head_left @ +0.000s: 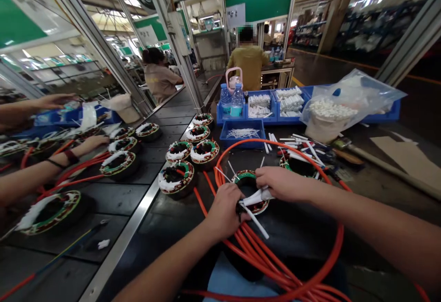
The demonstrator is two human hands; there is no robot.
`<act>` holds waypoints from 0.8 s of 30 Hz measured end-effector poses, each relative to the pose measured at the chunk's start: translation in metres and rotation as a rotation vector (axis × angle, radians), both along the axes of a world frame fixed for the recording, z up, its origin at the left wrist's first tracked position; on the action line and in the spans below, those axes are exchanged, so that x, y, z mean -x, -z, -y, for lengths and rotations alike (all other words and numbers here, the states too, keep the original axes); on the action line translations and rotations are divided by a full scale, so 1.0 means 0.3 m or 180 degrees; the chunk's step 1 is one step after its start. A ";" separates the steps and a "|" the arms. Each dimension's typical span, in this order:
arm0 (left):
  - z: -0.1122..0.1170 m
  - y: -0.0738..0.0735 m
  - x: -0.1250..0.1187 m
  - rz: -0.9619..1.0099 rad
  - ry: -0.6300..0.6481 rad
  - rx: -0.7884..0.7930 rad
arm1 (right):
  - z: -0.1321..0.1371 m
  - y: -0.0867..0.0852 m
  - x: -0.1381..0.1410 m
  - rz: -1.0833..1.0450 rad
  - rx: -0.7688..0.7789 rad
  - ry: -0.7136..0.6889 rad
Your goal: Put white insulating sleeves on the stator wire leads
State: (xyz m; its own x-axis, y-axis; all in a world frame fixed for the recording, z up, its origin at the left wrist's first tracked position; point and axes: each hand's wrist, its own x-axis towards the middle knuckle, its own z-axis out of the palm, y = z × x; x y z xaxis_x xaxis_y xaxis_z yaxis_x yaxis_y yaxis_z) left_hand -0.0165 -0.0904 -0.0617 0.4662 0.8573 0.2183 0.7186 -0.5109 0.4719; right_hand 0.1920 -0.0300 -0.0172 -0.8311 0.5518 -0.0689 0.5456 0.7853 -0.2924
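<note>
In the head view a ring-shaped motor stator point(261, 207) with copper windings and green insulation lies on the dark bench before me. Across its near side stretches a flat white sleeve point(254, 198). My right hand point(272, 183) pinches the sleeve's right end. The fingers of my left hand point(225, 204) are closed at its other end, by the stator's left edge; their tips are partly hidden. A thin white tube point(257, 222) slants down beside my left fingers, and other thin tubes stick up from the stator. Thick orange cable point(272, 265) loops around it.
Several stators point(176, 180) stand to the left, beside a metal-edged conveyor point(134, 221). Blue bins point(243, 142) with white tubes, water bottles point(237, 101) and a clear bag point(358, 93) line the back. A second stator point(299, 166) sits at right. A co-worker's arms point(74, 155) reach in from the left.
</note>
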 end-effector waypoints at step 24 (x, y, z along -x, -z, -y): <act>0.024 0.020 0.009 0.0266 0.0262 -0.0051 | 0.044 -0.066 -0.106 -0.1156 0.1593 0.0375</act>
